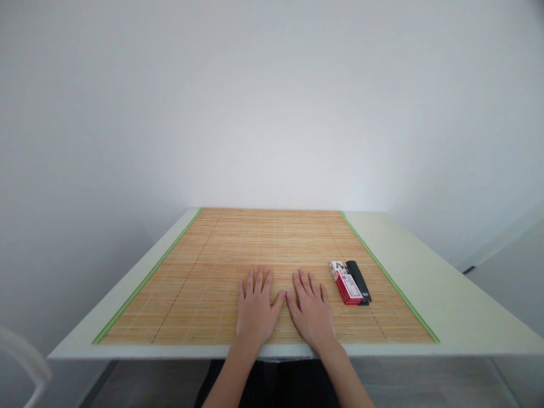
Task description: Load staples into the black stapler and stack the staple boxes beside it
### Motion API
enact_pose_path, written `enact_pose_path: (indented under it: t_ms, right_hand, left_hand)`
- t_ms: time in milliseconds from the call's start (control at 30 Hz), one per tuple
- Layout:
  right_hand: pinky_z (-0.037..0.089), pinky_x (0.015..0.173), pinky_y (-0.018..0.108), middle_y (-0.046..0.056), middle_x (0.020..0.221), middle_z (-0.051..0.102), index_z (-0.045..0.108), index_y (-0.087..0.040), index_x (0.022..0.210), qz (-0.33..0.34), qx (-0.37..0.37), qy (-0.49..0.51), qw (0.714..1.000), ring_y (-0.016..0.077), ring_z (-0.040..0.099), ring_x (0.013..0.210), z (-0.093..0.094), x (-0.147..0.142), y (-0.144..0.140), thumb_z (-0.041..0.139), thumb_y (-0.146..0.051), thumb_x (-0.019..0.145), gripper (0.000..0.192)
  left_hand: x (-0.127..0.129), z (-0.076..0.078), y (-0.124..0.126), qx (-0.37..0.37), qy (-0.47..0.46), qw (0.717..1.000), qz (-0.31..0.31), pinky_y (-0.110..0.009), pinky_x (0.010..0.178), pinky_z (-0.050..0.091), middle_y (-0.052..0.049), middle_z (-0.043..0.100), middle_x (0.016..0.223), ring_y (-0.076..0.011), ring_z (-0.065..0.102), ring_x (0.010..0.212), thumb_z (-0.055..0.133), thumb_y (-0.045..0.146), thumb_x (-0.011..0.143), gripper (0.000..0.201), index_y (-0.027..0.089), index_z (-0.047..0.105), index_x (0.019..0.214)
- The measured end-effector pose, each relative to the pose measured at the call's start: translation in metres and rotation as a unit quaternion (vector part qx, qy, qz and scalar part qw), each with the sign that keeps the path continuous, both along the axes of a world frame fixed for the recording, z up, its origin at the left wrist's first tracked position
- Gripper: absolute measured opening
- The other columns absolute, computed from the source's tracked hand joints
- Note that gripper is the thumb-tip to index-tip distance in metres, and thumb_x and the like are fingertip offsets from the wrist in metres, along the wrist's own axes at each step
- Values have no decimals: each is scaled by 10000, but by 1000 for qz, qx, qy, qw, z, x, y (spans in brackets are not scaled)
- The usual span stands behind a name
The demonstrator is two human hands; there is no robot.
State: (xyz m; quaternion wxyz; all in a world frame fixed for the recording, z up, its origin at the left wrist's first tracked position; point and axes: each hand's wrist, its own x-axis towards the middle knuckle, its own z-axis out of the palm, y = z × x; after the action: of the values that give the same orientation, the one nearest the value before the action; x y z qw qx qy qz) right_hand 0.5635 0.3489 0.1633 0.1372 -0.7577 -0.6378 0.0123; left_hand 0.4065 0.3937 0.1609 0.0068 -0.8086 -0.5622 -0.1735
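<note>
My left hand (255, 309) lies flat, palm down, on a bamboo mat (204, 266) near the table's front edge, fingers spread and holding nothing. My right hand (312, 310) rests flat beside it, thumbs almost touching, also empty. To the right of my right hand, a short way apart, a red and white small box (345, 283) lies on the mat. A black stapler (358, 281) lies right against the box's right side.
The mat has green edging and covers most of a pale table (446, 294). A plain white wall stands behind the table's far edge. A white curved chair part (25, 362) shows at the lower left.
</note>
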Motion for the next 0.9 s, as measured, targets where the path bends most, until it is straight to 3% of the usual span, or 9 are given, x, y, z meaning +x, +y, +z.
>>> enact_pose_path:
  t_ms: [900]
  right_hand:
    - [95, 1267, 515, 23, 1703, 220, 314, -272, 1625, -1, 11, 12, 1000, 269, 153, 1585, 0, 0, 0, 342, -478, 1061, 602]
  left_hand:
    - [0, 0, 0, 0, -27, 1000, -5, -626, 1248, 163, -73, 296, 1687, -365, 187, 1575, 364, 581, 1023, 641, 278, 386, 1588]
